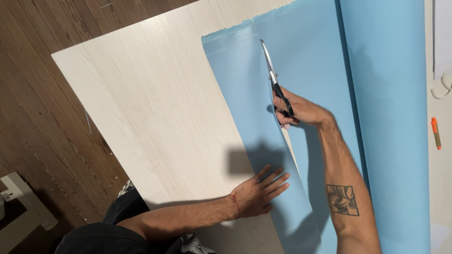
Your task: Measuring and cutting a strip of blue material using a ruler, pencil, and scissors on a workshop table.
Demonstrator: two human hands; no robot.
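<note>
Gripping the black handles of a pair of steel-bladed scissors (275,80), the right hand (296,110) is closed around the loops, its fingers threaded through them, with the long blades pointing away from the person toward the far end of the pale wood-grain counter (141,103). The scissors sit within a wide sheet of light blue material (306,61) spread flat over the counter, and a slit runs from the near edge up to the blades, showing a thin strip of pale counter between the two parts. The left hand (259,190) lies flat and open, fingers spread, pressing on the narrower strip of blue sheet left of the slit, near the counter's near edge and well apart from the scissors. To the right, the sheet rises into a thick light blue roll (395,117) running the length of the counter. Beyond the roll an orange marker pen (436,133) rests on the counter. Dark brown wooden floor (42,94) shows on the left.
</note>
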